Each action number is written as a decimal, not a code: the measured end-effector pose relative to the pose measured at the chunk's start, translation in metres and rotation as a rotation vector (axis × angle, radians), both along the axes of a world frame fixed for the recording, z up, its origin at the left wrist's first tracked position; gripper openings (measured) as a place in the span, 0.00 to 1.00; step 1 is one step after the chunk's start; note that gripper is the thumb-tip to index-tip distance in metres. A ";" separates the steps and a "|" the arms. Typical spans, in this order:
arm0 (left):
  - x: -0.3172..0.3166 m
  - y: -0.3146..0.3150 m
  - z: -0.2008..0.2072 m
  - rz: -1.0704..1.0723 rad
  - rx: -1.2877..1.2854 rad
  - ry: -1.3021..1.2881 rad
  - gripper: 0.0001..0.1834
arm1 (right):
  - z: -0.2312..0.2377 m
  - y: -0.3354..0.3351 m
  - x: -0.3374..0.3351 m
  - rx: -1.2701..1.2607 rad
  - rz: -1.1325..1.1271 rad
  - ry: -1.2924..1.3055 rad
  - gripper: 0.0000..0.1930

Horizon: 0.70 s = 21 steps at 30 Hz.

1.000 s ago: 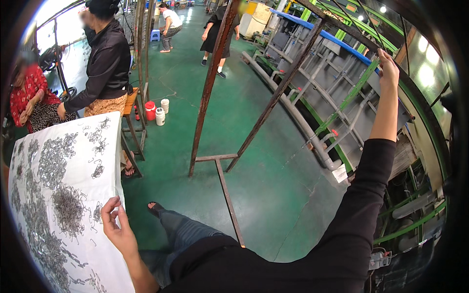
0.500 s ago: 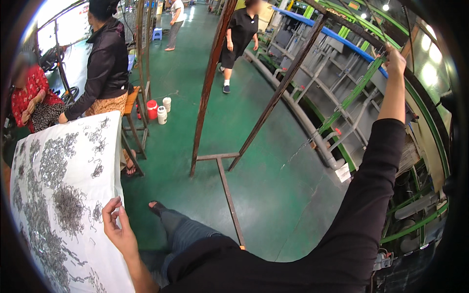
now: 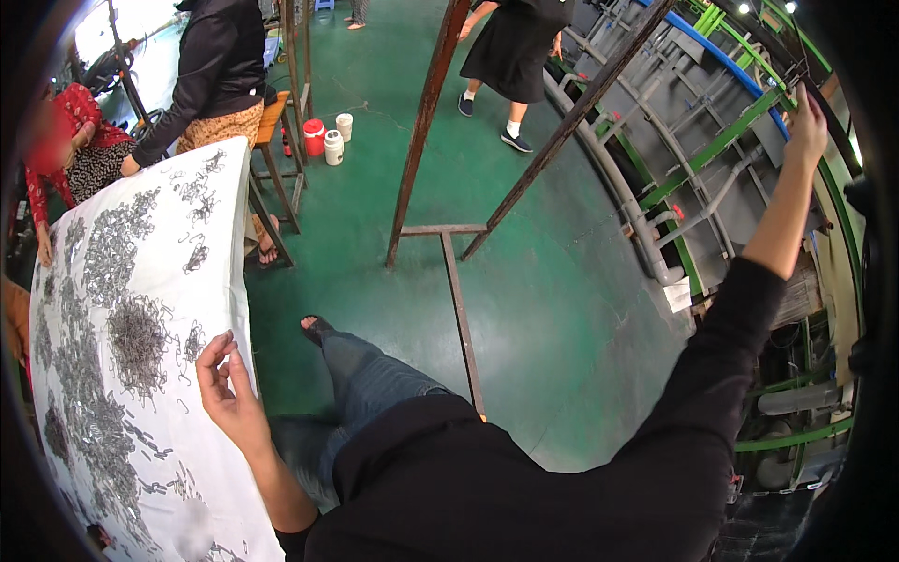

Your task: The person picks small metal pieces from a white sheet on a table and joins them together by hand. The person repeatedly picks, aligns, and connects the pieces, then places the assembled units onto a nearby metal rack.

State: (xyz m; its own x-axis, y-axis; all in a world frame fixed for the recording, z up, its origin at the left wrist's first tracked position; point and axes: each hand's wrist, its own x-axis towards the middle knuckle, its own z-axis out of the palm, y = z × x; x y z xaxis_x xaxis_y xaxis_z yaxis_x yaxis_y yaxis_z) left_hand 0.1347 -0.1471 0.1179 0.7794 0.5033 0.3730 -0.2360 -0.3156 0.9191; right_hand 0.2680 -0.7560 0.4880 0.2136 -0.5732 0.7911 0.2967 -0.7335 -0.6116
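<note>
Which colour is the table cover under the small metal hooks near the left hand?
White. The table cover shows clearly in the head view, under the grey hooks.

left hand [image 3: 228,391] low, fingers curled; right hand [image 3: 807,117] raised high.

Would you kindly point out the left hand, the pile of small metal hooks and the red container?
left hand [image 3: 228,393], head view, on the palm.
pile of metal hooks [image 3: 136,334], head view, on its dense middle.
red container [image 3: 314,138], head view, on its side.
</note>
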 end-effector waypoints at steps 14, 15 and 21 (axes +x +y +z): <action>-0.015 0.007 -0.025 0.053 0.067 0.149 0.09 | -0.536 0.022 -0.060 0.225 -0.193 0.765 0.21; -0.015 0.003 -0.024 0.047 0.079 0.148 0.10 | -0.542 0.025 -0.056 0.173 -0.238 0.784 0.23; -0.017 -0.014 -0.018 0.054 0.094 0.167 0.10 | -0.529 0.047 -0.035 0.340 -0.116 0.716 0.21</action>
